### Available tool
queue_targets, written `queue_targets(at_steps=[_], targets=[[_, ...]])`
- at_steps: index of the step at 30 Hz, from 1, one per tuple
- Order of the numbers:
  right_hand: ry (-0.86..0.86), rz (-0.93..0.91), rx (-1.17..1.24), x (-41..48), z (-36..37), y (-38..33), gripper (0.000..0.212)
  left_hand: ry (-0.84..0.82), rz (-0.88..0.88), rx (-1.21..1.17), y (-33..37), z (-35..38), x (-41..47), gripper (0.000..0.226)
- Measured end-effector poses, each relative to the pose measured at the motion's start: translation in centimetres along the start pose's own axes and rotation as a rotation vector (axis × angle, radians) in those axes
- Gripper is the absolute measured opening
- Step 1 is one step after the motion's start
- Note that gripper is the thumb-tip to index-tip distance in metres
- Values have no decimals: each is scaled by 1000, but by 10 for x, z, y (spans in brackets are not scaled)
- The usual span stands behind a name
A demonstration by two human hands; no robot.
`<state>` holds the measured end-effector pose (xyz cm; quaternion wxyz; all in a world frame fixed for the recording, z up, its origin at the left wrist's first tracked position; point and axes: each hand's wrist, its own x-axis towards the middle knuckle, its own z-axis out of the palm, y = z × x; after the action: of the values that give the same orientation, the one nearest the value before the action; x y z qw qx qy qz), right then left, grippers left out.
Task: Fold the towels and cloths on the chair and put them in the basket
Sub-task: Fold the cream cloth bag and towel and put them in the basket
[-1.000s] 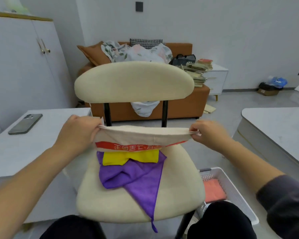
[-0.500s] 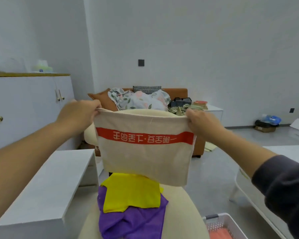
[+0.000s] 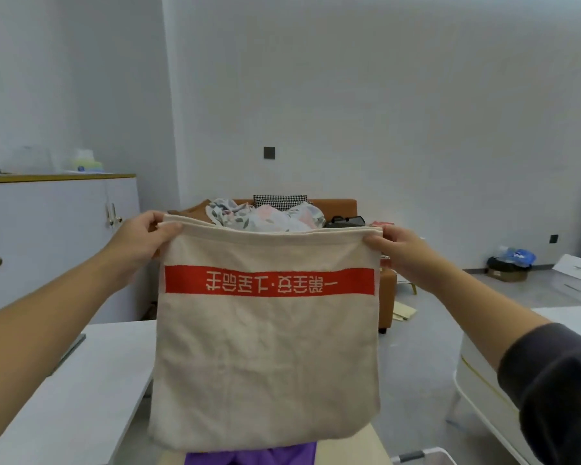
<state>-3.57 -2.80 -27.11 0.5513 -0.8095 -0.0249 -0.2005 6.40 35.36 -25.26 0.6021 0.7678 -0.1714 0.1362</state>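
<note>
Above the chair [image 3: 353, 451], head view: the towel [image 3: 269, 350] hangs flat and facing the person. A red band runs near its top, and its lower hem is just over the seat.
Left hand [image 3: 141, 239]: it pinches the towel's top left corner, with the thumb on the near face and the fingers curled behind the hem.
Right hand [image 3: 396, 250]: it pinches the top right corner, with the fingers closed on the hem.
Towel to grip: the top hem is stretched between the two hands. The rest hangs below them, and the lower corners are free.
Top edge: two edges show along it, so the towel may be doubled over. I cannot tell for sure.
Purple cloth [image 3: 249, 456]: it lies on the seat under the towel's hem. Only a strip of it shows, and that strip looks loose rather than folded.
Basket [image 3: 433, 455]: only a corner of the rim shows, beside the chair at lower right. Its contents are out of view.
Done, as I judge it: the towel is off the seat and spread out, ready for folding.
Left to do: fold this towel and put it in the basket. The purple cloth needs the same, and so does anything else the towel hides on the seat.
</note>
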Motion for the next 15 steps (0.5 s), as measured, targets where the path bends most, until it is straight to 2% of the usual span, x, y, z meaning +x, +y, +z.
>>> queue_targets(at_steps=[3,6,9,15], targets=[[-18,23,128,-4,-3,3,23,-114,-63,-96,-4,-6,-8,20],[-45,43,187,-4,-8,6,45,-269,-103,-73,-5,-11,-16,53],[-56,43,233,-4,-7,8,48,-324,-105,-84,-9,-14,-18,87],[-42,46,213,-4,-6,13,35,-404,-86,-97,-11,-13,-19,81]])
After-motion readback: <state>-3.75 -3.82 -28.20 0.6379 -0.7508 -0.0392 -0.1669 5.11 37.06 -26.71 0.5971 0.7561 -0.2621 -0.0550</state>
